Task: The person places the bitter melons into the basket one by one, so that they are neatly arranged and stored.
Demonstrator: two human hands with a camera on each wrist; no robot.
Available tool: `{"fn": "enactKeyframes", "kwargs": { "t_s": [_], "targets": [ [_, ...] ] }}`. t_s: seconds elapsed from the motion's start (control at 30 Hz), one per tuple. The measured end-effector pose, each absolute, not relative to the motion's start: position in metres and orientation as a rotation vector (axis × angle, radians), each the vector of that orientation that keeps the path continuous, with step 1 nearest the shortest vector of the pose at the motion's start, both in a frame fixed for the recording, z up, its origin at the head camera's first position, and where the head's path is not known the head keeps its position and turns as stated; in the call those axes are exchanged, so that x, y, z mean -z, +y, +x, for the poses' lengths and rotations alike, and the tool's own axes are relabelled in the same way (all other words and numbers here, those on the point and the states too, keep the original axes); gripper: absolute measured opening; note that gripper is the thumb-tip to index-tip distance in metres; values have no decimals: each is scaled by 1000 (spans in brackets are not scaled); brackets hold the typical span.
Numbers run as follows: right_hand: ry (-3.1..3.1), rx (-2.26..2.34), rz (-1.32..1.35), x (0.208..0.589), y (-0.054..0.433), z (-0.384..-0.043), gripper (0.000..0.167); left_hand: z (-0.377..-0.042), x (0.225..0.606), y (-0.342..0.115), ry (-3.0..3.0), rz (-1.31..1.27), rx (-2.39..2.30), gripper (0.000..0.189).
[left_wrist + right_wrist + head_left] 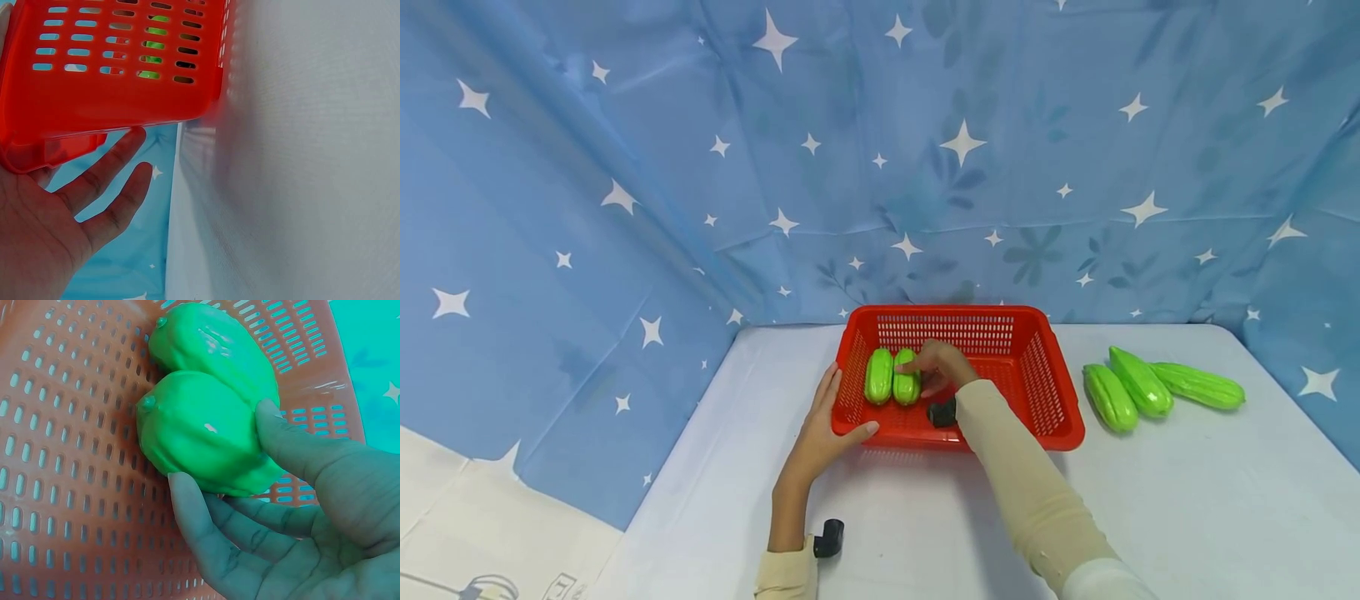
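A red perforated basket [947, 311] stands on the white table with two glossy green ridged gourds lying side by side at its left end. My right hand [942, 365] reaches inside and grips the right-hand gourd [906, 390]; in the right wrist view, its thumb [290, 444] lies along one side and fingers lie along the other. The second gourd [878, 379] rests right beside it. At the basket's front left corner is my left hand [818, 442], thumb over the front rim and straight, spread fingers against the left side.
Right of the basket, three more green gourds lie on the table: a short one [1110, 398], another leaning close to it [1141, 385], and a longer, slimmer one [1201, 386]. A blue star-patterned curtain [962, 192] hangs behind the table and along its left side.
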State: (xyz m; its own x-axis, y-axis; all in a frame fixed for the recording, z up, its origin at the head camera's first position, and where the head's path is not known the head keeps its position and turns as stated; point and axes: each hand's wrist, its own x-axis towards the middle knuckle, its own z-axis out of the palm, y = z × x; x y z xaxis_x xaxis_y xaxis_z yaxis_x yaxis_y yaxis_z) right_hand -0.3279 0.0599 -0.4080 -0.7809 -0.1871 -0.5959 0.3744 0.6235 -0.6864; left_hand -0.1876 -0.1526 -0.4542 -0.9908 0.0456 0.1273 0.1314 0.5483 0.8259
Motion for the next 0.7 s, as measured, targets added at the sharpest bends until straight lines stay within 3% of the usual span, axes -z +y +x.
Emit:
{"fn": "enactKeyframes", "kwargs": {
  "t_s": [0.7],
  "targets": [
    [2243, 998, 99, 390, 79, -327, 60, -189, 457, -151, -2665, -192, 1419, 106]
  ]
}}
